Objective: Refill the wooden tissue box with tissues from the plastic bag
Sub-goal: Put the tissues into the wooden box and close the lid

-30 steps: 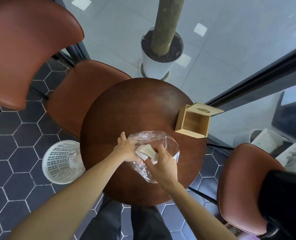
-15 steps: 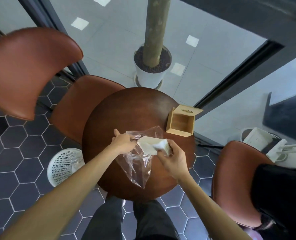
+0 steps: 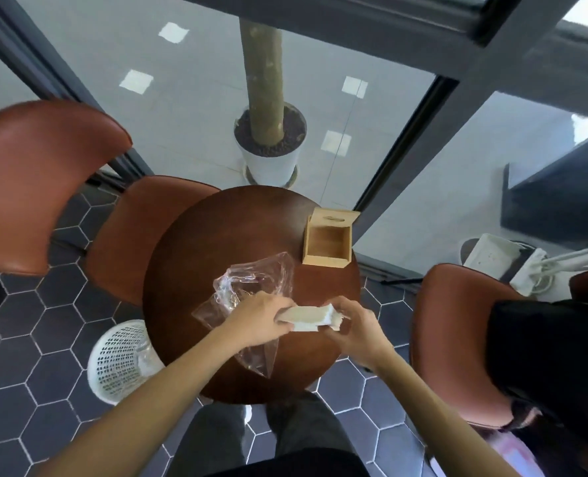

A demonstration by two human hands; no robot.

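A white stack of tissues [image 3: 309, 316] is held level above the round dark wooden table [image 3: 217, 242], with my left hand [image 3: 256, 318] gripping its left end and my right hand [image 3: 356, 320] gripping its right end. The clear plastic bag [image 3: 251, 280] lies crumpled and flat on the table beneath and left of my hands; part of it is hidden under my left hand. The wooden tissue box [image 3: 327, 244] stands open and hollow at the table's far right edge, its slotted lid [image 3: 335, 216] tipped back behind it.
Brown leather chairs stand at the left [image 3: 41, 180], far left of the table [image 3: 141, 232] and right [image 3: 457, 335]. A white perforated waste basket [image 3: 120, 359] sits on the hexagon tiles at the lower left. A potted tree trunk [image 3: 268, 142] stands beyond the glass.
The tissue stack has come fully out of the bag and moved right. My left hand let go of the bag and took the stack's left end. The bag dropped flat.
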